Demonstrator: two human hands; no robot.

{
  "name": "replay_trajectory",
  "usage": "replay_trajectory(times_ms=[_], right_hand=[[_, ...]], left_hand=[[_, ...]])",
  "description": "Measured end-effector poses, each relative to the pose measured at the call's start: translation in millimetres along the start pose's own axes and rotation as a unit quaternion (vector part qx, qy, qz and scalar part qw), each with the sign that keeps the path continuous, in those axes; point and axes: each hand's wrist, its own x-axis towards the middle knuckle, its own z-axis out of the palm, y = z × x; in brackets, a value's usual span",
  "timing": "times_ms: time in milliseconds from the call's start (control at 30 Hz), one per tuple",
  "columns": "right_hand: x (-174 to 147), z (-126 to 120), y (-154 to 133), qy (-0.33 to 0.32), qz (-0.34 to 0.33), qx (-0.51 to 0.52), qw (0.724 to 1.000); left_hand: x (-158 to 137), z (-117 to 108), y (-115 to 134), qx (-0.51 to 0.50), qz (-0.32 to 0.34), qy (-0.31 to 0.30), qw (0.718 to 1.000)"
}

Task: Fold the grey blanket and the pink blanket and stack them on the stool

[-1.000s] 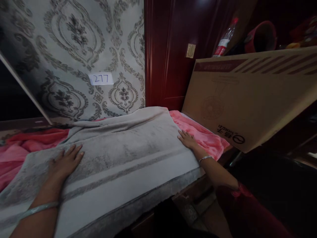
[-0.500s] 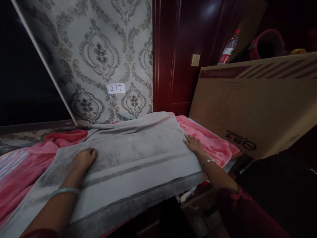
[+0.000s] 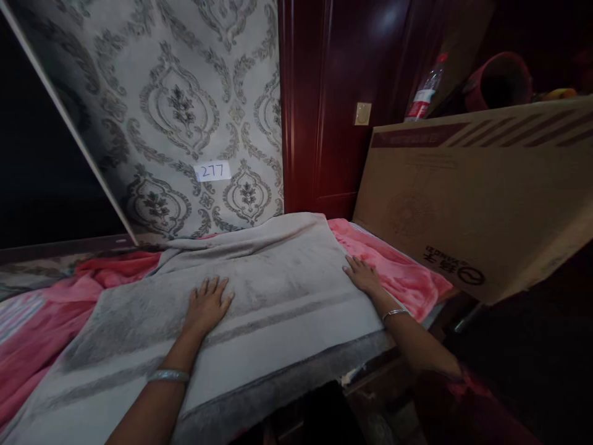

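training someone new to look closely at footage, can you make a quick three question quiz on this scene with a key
1. True or false: the left hand lies with fingers spread on the grey cloth.
2. What number is on the paper label on the patterned wall? a) 722 b) 277 c) 172
3. Fill in: the hand nearer the cardboard box is the ____.

Key: 1. true; 2. b; 3. right hand

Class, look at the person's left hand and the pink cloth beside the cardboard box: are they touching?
Apart. The head view shows a broad stretch of grey cloth between the left hand and the pink cloth.
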Motion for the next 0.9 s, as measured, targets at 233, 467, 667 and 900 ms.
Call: replay_trajectory(times_ms=[233, 467, 667, 900], right_hand=[[-6, -17, -81, 0.072, -0.099, -0.016, 0.992], [-5, 5, -202, -0.006, -0.393, 0.024, 0.919], [66, -6, -129, -0.032, -0.223, -0.011, 0.974], [99, -6, -36, -0.026, -0.060, -0.019, 0.998]], left_hand=[[4, 3, -2, 0.018, 0.003, 0.005, 1.000], [8, 11, -5, 0.016, 0.008, 0.019, 1.000], [7, 13, -6, 0.012, 0.004, 0.009, 1.000], [9, 15, -5, -0.012, 0.010, 0.010, 1.000]])
